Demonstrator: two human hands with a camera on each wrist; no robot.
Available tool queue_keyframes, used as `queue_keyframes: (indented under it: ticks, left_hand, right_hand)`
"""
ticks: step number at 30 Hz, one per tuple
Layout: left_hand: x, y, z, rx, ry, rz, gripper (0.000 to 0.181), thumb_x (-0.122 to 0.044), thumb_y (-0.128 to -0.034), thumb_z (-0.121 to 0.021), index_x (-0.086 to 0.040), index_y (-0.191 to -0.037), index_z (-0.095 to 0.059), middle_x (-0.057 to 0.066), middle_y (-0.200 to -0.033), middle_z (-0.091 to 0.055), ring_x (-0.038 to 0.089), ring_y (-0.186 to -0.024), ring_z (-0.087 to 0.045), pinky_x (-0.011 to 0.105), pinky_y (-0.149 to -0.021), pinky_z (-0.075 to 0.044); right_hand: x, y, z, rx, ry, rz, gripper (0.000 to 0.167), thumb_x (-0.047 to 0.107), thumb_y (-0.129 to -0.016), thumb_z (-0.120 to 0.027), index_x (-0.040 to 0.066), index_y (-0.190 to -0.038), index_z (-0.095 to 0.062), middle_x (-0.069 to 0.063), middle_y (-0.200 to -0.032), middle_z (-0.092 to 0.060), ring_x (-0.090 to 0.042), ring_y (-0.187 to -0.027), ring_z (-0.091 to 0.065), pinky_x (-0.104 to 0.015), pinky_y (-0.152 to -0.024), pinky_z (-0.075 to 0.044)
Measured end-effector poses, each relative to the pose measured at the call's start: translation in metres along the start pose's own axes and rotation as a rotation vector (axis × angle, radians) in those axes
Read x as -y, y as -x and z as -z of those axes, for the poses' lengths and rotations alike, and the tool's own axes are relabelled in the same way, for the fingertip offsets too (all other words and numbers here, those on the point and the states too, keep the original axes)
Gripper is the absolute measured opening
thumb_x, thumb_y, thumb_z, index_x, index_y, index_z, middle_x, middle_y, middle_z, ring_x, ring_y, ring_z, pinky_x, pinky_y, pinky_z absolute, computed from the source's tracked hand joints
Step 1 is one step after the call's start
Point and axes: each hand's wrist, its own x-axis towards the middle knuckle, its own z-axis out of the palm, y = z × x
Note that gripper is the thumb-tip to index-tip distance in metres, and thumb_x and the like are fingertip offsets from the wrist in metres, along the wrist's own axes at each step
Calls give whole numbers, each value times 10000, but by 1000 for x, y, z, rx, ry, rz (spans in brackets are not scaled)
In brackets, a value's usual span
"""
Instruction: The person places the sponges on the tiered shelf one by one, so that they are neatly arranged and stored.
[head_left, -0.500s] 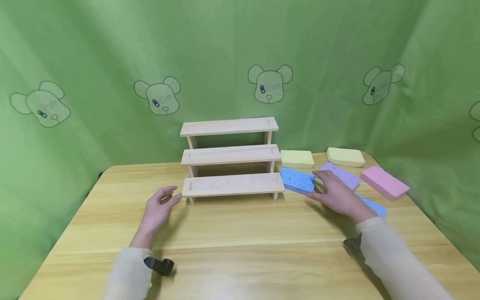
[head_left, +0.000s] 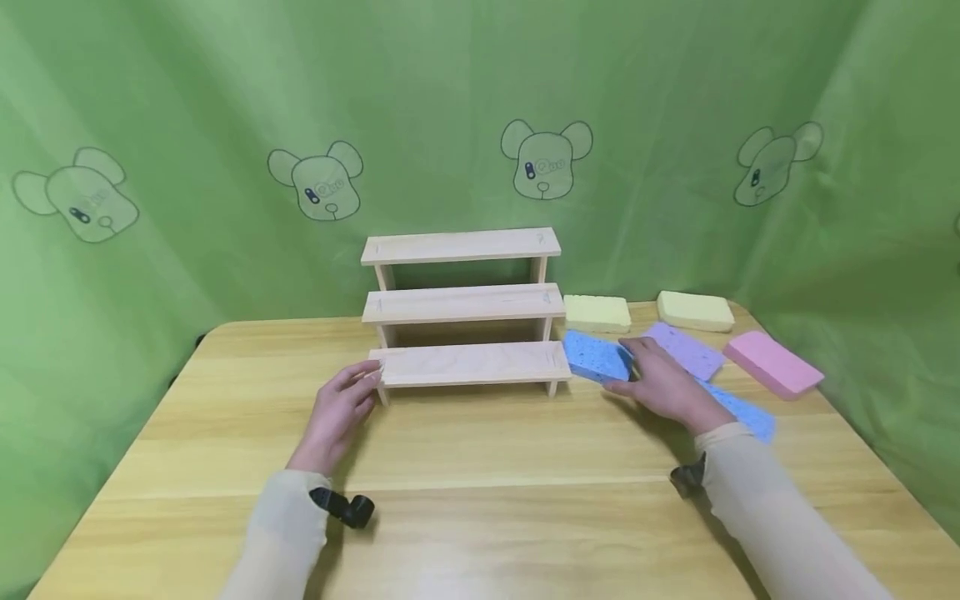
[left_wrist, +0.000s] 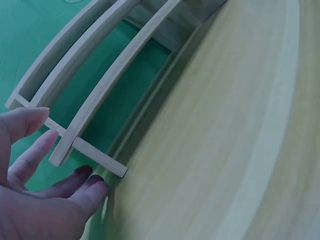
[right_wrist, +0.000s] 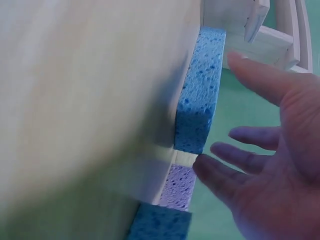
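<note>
A three-tier wooden stand (head_left: 471, 362) stands on the table. My left hand (head_left: 337, 417) is at the left end of its lowest board; in the left wrist view the hand (left_wrist: 45, 190) has its fingers spread around the end of the stand (left_wrist: 100, 107), and whether they touch it I cannot tell. A blue sponge (head_left: 596, 357) lies flat against the stand's right side. Over that sponge's right end is my right hand (head_left: 663, 383). In the right wrist view the hand (right_wrist: 272, 150) has its fingers apart beside the blue sponge (right_wrist: 200, 85), with a fingertip close to its near corner.
Two pale yellow sponges (head_left: 597, 313) (head_left: 695, 311) lie at the back right. A purple sponge (head_left: 684, 350), a pink sponge (head_left: 774, 364) and a second blue sponge (head_left: 742, 412) lie right of my right hand. A green curtain (head_left: 435, 100) hangs behind the table (head_left: 480, 492).
My left hand has moved right, up to the stand's left end. My right hand has shifted slightly left, uncovering more of the second blue sponge. The view has shifted a little.
</note>
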Motion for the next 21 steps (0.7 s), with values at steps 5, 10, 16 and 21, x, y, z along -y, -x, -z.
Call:
queue_keyframes:
  ticks: [5, 10, 16, 21]
  left_hand:
    - [3, -5, -3, 20, 13, -2, 437, -74, -977, -587, 27, -1391, -488, 170, -1477, -389, 311, -1306, -438, 377, -1096, -378]
    - [6, -7, -6, -1, 14, -5, 418, -33, -964, -595, 60, -1363, -513, 137, -1502, -370, 267, -1301, -438, 345, -1067, -409]
    - [8, -8, -6, -26, -5, -2, 392, -18, -961, -592, 60, -1342, -540, 117, -1511, -366, 248, -1314, -423, 346, -1064, -414]
    - [8, -8, -5, -23, -17, -7, 383, -11, -960, -589, 55, -1335, -547, 121, -1528, -344, 255, -1339, -391, 359, -1064, -417]
  right_hand:
    - [1, -2, -1, 41, 41, -19, 938, 324, -856, -761, -146, -1471, -230, -414, -1452, -221, -588, -1296, -249, -687, -1069, -226]
    - [-2, -6, -3, 57, 79, -32, 898, 280, -873, -739, -136, -1478, -222, -415, -1465, -196, -598, -1303, -224, -697, -1066, -214]
    - [-3, -10, -2, 53, 92, -1, 820, 251, -895, -715, -144, -1459, -270, -413, -1475, -190, -604, -1303, -227, -685, -1077, -207]
    - [-3, -14, -1, 67, 109, 5, 786, 238, -895, -715, -179, -1423, -309, -426, -1428, -268, -596, -1281, -279, -665, -1082, -227]
